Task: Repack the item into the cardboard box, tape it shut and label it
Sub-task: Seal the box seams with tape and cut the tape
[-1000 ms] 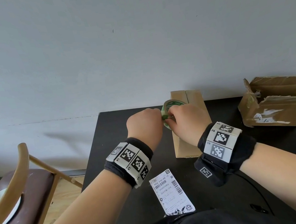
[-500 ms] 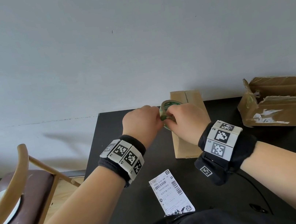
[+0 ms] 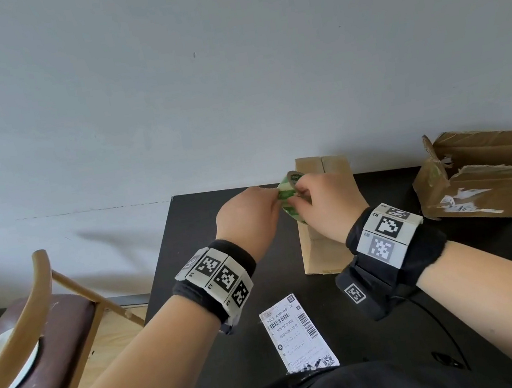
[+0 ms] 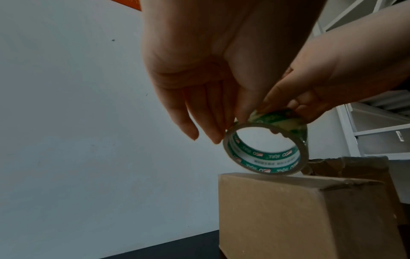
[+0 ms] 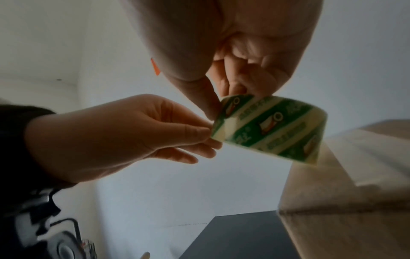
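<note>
Since the earlier frame the left wrist has been drawn slightly leftward and lower, while the roll of tape (image 3: 289,196) is kept at the same spot above the cardboard box (image 3: 319,250). The roll, printed in green and white, is held upright just over the box's closed top flaps; whether its lower edge touches the cardboard cannot be told. It is gripped from above by the right hand (image 3: 326,206), whose thumb and curled fingers are closed on the upper rim. The left hand (image 3: 248,220) is set against the roll's left side: the thumb and forefinger are pinched at the tape's surface near the rim, as seen in the right wrist view, and the remaining fingers (image 4: 190,122) are left extended and loose below. Whether a free end of tape is caught in that pinch cannot be told. The box stands on the black tabletop (image 3: 204,301), near the far edge by the wall. A white shipping label (image 3: 297,337) lies flat on the tabletop close to the person, well apart from the box. A second, torn-open carton (image 3: 485,179) rests at the right of the tabletop. A wooden chair (image 3: 35,326) stands to the left.
</note>
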`<state>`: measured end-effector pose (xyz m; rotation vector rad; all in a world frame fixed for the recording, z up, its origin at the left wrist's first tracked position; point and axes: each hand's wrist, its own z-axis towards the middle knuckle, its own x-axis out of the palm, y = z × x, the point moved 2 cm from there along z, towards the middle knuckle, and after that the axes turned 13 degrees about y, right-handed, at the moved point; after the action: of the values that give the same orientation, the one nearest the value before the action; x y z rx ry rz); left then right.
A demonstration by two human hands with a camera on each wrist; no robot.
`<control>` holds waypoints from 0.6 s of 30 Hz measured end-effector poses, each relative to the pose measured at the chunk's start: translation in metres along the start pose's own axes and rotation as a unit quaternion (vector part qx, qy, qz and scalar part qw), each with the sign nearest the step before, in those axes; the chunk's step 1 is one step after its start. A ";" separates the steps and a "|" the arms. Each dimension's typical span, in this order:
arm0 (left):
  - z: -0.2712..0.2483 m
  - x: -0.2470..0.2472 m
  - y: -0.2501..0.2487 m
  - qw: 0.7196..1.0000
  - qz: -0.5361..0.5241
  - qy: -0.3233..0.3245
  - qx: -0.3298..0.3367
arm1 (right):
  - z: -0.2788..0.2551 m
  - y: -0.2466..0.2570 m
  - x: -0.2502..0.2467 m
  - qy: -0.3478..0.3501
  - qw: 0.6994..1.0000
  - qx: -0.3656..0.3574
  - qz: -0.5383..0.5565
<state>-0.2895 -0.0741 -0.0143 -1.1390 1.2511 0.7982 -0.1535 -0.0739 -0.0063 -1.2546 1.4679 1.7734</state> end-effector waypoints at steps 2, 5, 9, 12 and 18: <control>-0.001 0.001 0.003 0.999 -0.023 -0.023 0.002 | 0.002 -0.006 0.000 0.002 0.999 0.028 0.045; -0.001 0.001 0.010 0.995 -0.099 0.001 0.030 | 0.007 -0.016 0.000 0.017 0.981 0.060 0.184; 0.002 0.002 0.011 0.984 -0.165 0.060 0.037 | 0.005 -0.012 -0.001 0.042 0.950 0.059 0.304; 0.003 0.007 0.012 0.980 -0.193 0.046 0.029 | 0.003 -0.009 0.004 0.087 0.945 0.050 0.312; 0.003 0.005 0.015 0.979 -0.192 0.057 0.044 | -0.002 -0.008 0.007 0.137 0.929 0.042 0.341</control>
<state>-0.3015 -0.0677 -0.0230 -1.3164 1.0992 0.3886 -0.1489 -0.0746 -0.0163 -1.0429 2.3307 1.9616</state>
